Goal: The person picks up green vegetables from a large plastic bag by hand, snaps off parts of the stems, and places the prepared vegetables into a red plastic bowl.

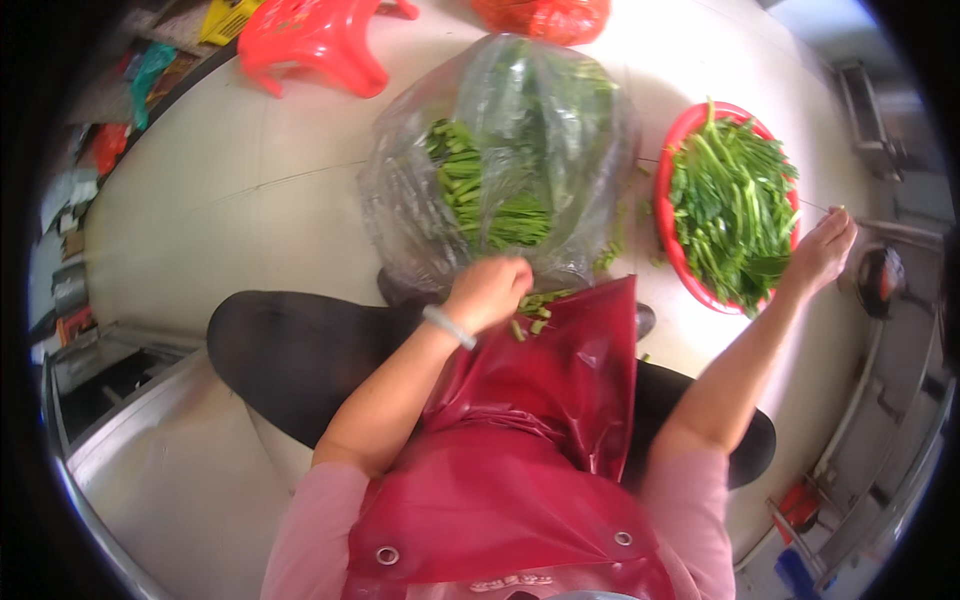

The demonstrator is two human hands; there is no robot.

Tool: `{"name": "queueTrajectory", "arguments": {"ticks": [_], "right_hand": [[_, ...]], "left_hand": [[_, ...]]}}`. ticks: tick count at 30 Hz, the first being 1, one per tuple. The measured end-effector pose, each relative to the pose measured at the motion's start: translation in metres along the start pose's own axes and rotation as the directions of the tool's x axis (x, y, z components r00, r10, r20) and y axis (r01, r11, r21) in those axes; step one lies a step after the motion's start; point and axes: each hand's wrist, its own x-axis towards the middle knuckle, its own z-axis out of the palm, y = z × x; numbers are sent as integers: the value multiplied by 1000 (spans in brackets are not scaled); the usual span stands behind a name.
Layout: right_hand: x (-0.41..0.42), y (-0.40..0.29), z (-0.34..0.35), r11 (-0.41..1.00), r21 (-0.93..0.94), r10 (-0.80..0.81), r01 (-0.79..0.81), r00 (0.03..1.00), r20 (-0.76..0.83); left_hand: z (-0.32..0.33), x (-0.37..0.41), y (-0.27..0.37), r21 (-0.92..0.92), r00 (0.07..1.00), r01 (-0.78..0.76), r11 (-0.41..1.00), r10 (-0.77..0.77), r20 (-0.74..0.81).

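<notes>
My left hand (pixel 493 294), a pale bangle on its wrist, is over the near edge of a clear plastic bag (pixel 405 202), its fingers curled and blurred. Bundled green leafy stalks (pixel 517 221) lie in the bag. Cut stem pieces (pixel 541 307) rest beside that hand on the dark red apron (pixel 555 375). My right hand (pixel 823 247) is at the right rim of a red plastic basin (pixel 664 217) heaped with leafy greens (pixel 727 195). A small pale tip shows at its fingertips; what it holds, if anything, is unclear.
A red plastic stool (pixel 322 45) stands on the tiled floor at the upper left, and a red plastic bag (pixel 547 19) lies beyond the clear one. Stem scraps (pixel 609 255) lie on the floor between bag and basin. Metal shelving (pixel 892 375) runs along the right side.
</notes>
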Motion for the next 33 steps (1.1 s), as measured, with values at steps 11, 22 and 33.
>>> {"name": "queueTrajectory", "arguments": {"ticks": [11, 22, 33], "right_hand": [[-81, 110, 131, 850, -370, 7, 375, 694, 720], [-76, -6, 54, 954, 240, -243, 181, 934, 260], [-221, -188, -34, 546, 804, -764, 238, 535, 360]], "left_hand": [[-25, 102, -132, 257, 852, 222, 941, -59, -520], [-71, 79, -109, 277, 855, 142, 950, 23, -518], [-189, -112, -4, 461, 673, 89, 883, 288, -681]]}}
